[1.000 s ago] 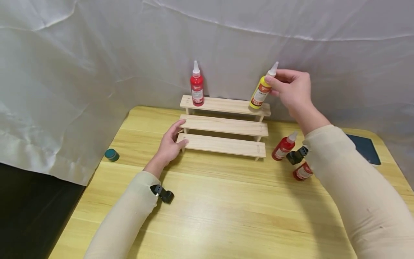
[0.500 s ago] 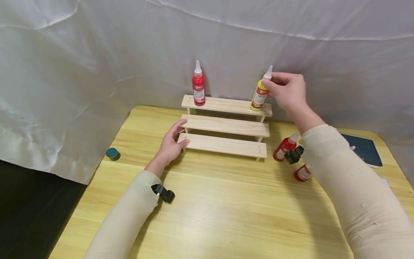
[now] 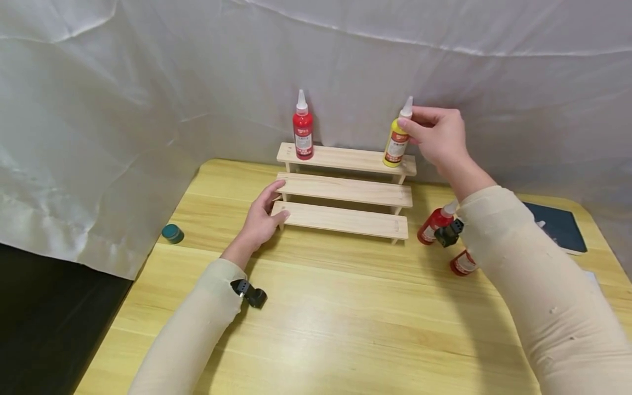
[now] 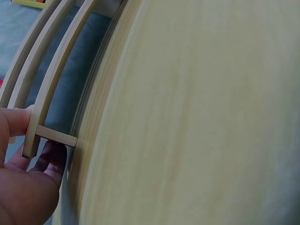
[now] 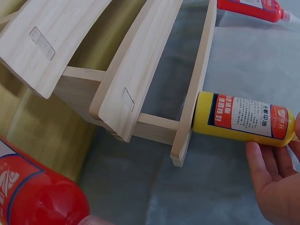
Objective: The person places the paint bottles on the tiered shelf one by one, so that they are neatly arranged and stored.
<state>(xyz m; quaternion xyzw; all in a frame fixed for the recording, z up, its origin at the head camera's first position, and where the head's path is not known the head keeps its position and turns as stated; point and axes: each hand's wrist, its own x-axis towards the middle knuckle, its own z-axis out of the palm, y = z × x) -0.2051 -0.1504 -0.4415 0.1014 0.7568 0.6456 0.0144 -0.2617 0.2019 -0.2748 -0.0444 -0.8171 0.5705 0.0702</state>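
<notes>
A three-tier wooden display rack (image 3: 345, 189) stands against the cloth at the back of the table. My left hand (image 3: 260, 222) grips its left end; in the left wrist view, the fingers curl around a step's end by its leg. On the right end of the top tier, a yellow squeeze bottle (image 3: 396, 144) with a white nozzle touches the board with its base, leaning slightly right. My right hand (image 3: 441, 137) pinches it just below the nozzle, thumb in front. A red squeeze bottle (image 3: 303, 134) stands upright at the left of that tier.
Right of the rack stands another red bottle (image 3: 435, 224), with one more red bottle (image 3: 463, 264) partly hidden by the right sleeve. A dark flat rectangular item (image 3: 563, 225) lies farther right. A small teal jar (image 3: 172, 233) sits near the left edge. Grey cloth (image 3: 222, 71) hangs behind.
The yellow bottle has gone from a clear rightward tilt to nearly upright, its top swinging left with my right hand. My left hand has stayed on the rack.
</notes>
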